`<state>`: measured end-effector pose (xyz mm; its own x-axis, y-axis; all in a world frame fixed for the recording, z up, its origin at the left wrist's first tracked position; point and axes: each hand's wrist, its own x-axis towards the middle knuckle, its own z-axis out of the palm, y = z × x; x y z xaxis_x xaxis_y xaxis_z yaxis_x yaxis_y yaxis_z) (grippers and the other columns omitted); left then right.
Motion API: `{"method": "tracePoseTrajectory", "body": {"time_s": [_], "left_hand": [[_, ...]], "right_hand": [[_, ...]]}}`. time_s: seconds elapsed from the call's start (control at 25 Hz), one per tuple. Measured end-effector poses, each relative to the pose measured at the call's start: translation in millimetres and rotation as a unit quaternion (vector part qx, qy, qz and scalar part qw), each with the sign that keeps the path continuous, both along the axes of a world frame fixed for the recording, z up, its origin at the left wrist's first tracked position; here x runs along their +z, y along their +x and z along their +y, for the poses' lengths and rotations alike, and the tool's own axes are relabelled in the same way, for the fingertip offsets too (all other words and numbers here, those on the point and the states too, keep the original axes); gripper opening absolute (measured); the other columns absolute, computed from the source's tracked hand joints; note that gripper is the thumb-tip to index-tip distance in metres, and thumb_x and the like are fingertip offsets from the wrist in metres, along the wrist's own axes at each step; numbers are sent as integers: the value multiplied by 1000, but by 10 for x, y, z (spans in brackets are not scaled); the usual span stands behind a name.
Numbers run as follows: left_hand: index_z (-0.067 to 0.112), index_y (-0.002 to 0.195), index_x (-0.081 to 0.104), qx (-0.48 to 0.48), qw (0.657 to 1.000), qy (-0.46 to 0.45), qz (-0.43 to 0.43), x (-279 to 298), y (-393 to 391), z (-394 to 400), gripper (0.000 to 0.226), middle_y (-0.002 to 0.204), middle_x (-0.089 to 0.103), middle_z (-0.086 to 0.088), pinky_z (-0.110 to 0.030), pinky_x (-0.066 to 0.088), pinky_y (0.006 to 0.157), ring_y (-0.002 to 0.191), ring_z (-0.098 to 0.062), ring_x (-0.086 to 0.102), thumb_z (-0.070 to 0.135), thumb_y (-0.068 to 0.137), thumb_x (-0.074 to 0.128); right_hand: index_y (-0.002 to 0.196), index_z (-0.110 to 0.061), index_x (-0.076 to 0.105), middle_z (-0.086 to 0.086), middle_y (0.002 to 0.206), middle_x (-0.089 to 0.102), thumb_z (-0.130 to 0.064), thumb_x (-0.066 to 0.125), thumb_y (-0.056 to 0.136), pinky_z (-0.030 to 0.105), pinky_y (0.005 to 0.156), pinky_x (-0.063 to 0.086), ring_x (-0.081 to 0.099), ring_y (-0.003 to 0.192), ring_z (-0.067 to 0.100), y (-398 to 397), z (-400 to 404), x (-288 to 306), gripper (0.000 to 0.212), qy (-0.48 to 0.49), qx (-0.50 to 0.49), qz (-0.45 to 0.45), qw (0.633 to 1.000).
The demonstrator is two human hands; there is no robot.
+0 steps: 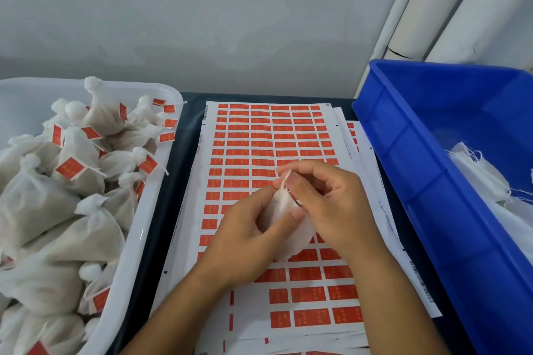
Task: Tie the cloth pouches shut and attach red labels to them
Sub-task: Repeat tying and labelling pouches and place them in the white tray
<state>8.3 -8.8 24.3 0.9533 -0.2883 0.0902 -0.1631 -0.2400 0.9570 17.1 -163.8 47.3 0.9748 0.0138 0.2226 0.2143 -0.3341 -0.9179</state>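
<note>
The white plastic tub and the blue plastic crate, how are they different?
The white plastic tub, on the left, is heaped with tied cloth pouches bearing red labels; the blue plastic crate, on the right, shows only a few white cloth bags without labels. The tub has rounded corners and smooth walls; the crate has ribbed walls. Both flank the label sheets.

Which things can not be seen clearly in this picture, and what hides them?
Head view:
- Pouch: mostly covered by the left hand and right hand; whether its string is knotted cannot be told.
- Print on the label sheet: too small to read.
- Blue bin: cut off by the right edge; only some white cloth shows.
- White tray: cut off at the left and bottom edges.
</note>
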Motion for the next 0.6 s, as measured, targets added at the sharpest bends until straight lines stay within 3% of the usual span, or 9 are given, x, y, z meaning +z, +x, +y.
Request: {"method": "tracePoseTrajectory", "body": {"time_s": [0.08, 0.16, 0.32, 0.36, 0.52, 0.6], "left_hand": [[49, 113, 58, -17, 999, 38, -21, -8, -26, 0, 38, 106, 67, 30, -12, 56, 70, 97, 0, 69, 73, 83, 59], [58, 109, 53, -24, 995, 82, -52, -16, -46, -5, 36, 107, 62, 36, -4, 52, 70, 97, 6, 66, 80, 81, 56], [68, 105, 52, -41, 990, 123, -62, -34, -55, -24, 33, 109, 58, 50, 1, 46, 63, 97, 17, 63, 88, 80, 44], [66, 103, 54, -37, 989, 131, -66, -55, -53, -28, 31, 108, 58, 49, 1, 46, 62, 96, 17, 63, 86, 82, 43], [59, 90, 54, 8, 984, 164, -71, -149, -14, -14, 22, 98, 58, 45, -4, 45, 63, 98, 17, 57, 75, 90, 39], [53, 86, 54, 31, 980, 180, -82, -175, 12, -1, 32, 89, 59, 39, -7, 42, 69, 100, 17, 54, 76, 89, 31]], "right_hand": [[102, -40, 75, -24, 102, 74, -43, 65, 96, 10, 79, 55, 69, 103, -1, -3, -1, 24, 12, 27, -18, -3, 999], [98, -40, 75, -23, 99, 75, -52, 60, 90, 14, 79, 57, 70, 101, -1, -7, -17, 52, 21, 51, -57, -14, 997], [100, -44, 72, -20, 98, 76, -55, 58, 92, 42, 86, 62, 73, 99, 6, 10, -93, 60, 18, 107, -129, -22, 986], [100, -43, 72, -19, 98, 76, -52, 59, 95, 41, 85, 63, 74, 98, 7, 13, -90, 55, 16, 109, -131, -32, 985], [102, -39, 72, -16, 94, 77, -44, 60, 98, 15, 72, 57, 73, 83, 7, 10, -22, 75, 14, 99, -92, -62, 989], [102, -37, 72, -15, 92, 77, -38, 60, 101, 14, 69, 56, 72, 79, 9, 13, -31, 65, 12, 101, -102, -73, 987]]}}
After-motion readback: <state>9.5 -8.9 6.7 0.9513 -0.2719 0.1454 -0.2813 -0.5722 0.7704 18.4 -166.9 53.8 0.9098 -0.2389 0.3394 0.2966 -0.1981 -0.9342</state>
